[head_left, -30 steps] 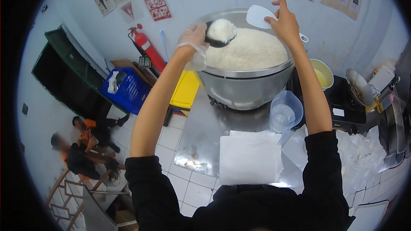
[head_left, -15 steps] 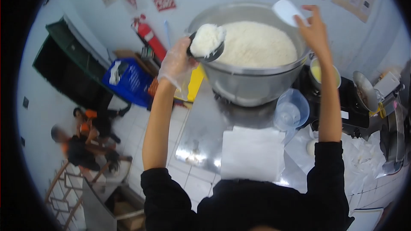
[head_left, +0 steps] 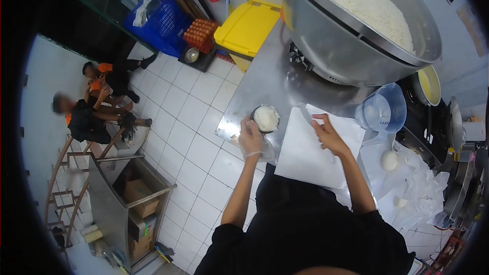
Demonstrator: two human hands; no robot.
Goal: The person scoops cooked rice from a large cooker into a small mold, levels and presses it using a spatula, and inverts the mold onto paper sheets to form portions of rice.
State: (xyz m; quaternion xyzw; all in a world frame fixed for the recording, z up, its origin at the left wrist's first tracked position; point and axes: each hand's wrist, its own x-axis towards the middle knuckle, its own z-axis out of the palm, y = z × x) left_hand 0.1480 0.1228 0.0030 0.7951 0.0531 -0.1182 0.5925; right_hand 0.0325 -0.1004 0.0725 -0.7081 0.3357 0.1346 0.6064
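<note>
My left hand [head_left: 250, 137], in a clear plastic glove, is closed around a small black bowl [head_left: 263, 128]. A rounded mound of white rice [head_left: 267, 118] fills the bowl, level with the near corner of the steel table. Over a stack of white paper sheets [head_left: 298, 147] is my right hand [head_left: 328, 135], bare, its fingers closed on a rice paddle [head_left: 305, 114]. The paddle's pale blade is blurred and hard to separate from the paper. Behind both hands stands a large metal pot [head_left: 336, 35] of cooked rice.
Right of the paper are a clear blue measuring jug [head_left: 395, 107], a rice ball [head_left: 389, 160] on crumpled sheets, and a pan [head_left: 429, 85] with yellow contents. A yellow-lidded bin [head_left: 247, 28], egg trays [head_left: 200, 34] and a blue crate [head_left: 160, 25] stand beyond the table. Two people sit at left.
Both hands have come down and back from the pot, the left with the rice-filled bowl, the right to above the paper. The view has tilted downward and turned left.
</note>
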